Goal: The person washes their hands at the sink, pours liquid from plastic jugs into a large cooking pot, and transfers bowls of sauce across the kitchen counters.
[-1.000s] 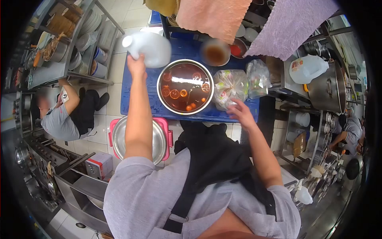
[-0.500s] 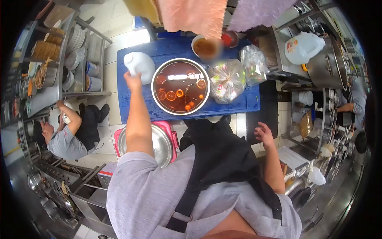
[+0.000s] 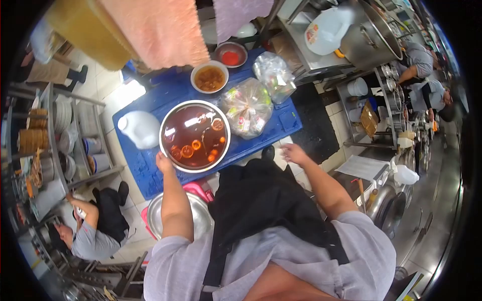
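A large round metal basin (image 3: 162, 131) of dark red liquid, with several orange citrus slices and small orange fruits floating in it, sits on a blue table (image 3: 143, 178). My left hand (image 3: 163, 163) is at the basin's near-left rim, fingers curled against it. Just left of the basin stands a white plastic jug (image 3: 141, 129), apart from my hand. My right hand (image 3: 295, 153) hovers off the table's near-right edge, fingers stretched to the left with no clear object in them.
Behind the basin are a bowl of brown liquid (image 3: 209, 79) and a metal bowl with red contents (image 3: 231, 54). Bulging clear bags (image 3: 247, 108) lie to its right. Cloths (image 3: 160, 30) hang overhead. A pink tub (image 3: 197, 189) holds a metal bowl below; a person (image 3: 98, 236) crouches left.
My left hand has let go of the white jug and moved to the basin's rim. My right hand has come nearer the table. The view has turned and shifted.
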`<act>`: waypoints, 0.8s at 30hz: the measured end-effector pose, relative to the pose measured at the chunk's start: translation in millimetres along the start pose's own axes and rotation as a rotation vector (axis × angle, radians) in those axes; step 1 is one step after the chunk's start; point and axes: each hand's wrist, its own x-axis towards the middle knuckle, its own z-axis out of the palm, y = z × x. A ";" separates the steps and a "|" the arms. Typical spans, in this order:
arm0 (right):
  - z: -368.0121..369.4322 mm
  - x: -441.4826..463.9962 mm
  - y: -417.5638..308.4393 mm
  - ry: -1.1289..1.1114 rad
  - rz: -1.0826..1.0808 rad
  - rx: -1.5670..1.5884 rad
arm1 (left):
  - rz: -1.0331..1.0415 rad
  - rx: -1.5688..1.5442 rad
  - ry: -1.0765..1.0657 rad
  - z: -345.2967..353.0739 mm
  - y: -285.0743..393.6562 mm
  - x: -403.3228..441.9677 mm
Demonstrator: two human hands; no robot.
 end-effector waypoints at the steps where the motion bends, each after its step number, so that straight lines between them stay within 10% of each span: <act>1: 24.9 32.8 -15.4 -0.057 0.043 0.207 | 0.010 0.018 0.003 7.1 -0.3 4.0; 10: 181.7 129.5 -118.0 0.007 0.031 -0.167 | 0.051 -0.147 -0.042 13.4 -20.6 23.7; 16: 204.8 174.3 -61.8 0.288 -0.237 -0.257 | 0.080 -0.195 -0.158 16.2 11.3 13.6; 24: 175.4 151.4 -110.0 -0.023 -0.003 -0.149 | -0.017 -0.039 -0.010 22.9 18.7 21.7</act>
